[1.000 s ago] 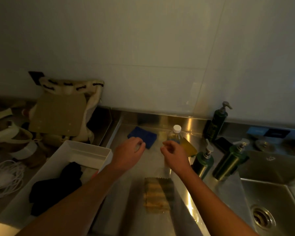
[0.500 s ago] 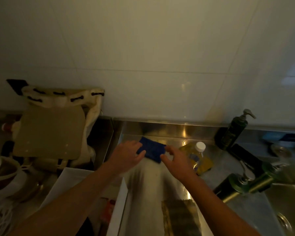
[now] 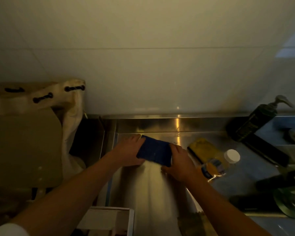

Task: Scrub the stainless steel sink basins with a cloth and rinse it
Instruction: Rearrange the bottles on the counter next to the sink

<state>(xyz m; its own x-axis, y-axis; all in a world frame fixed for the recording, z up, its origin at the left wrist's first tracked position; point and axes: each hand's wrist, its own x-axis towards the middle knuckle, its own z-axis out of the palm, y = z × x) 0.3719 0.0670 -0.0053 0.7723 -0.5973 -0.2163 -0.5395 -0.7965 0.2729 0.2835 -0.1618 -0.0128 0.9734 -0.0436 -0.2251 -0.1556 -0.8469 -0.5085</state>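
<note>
Dim light, wide white tiled wall (image 3: 160,65) fills the top half. Below it the steel counter (image 3: 152,193) runs fwd w/ a low raised back edge. Far L, a big cream bag (image 3: 70,116) w/ dark cord loops slumps against the wall. Bottom edge, corner of a white box (image 3: 109,218). R side, a dark pump bottle (image 3: 252,123) leans near the back edge. In front of it, a clear bottle (image 3: 218,165) w/ white cap lies tipped, just beside a yellow sponge (image 3: 203,147).

And the blue cloth (image 3: 154,153): mid-counter, close to the back edge, right btwn both hands. Left hand (image 3: 126,152) grips its L edge, fingers curled along the far side. Right hand (image 3: 179,160) grips the R edge, fingers wrapped over it. Cloth looks folded and tilted; can't tell if it touches the steel.
</note>
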